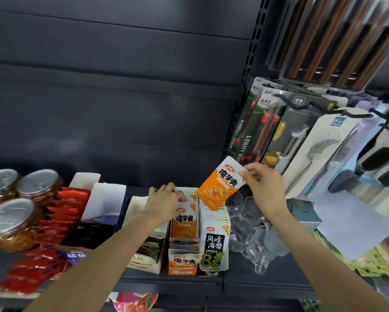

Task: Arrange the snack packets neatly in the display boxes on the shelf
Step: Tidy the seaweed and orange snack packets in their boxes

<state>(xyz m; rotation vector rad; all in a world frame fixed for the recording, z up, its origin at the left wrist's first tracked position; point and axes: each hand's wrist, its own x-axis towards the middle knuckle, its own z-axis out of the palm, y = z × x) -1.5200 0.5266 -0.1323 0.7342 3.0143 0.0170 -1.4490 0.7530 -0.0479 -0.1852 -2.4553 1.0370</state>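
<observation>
View: a single head-worn camera, wide-angle, so straight edges bow toward the borders.
Position: in front of the shelf, above its front edge, close enough that both forearms run in from the bottom corners.
Facing: forward and down, toward the dark back panel on the far side.
Centre: the display boxes sit just below mid-frame.
Left edge: jars, blurred.
Right edge: hanging utensil cards, tilted by the lens.
Shared area: only one view.
</observation>
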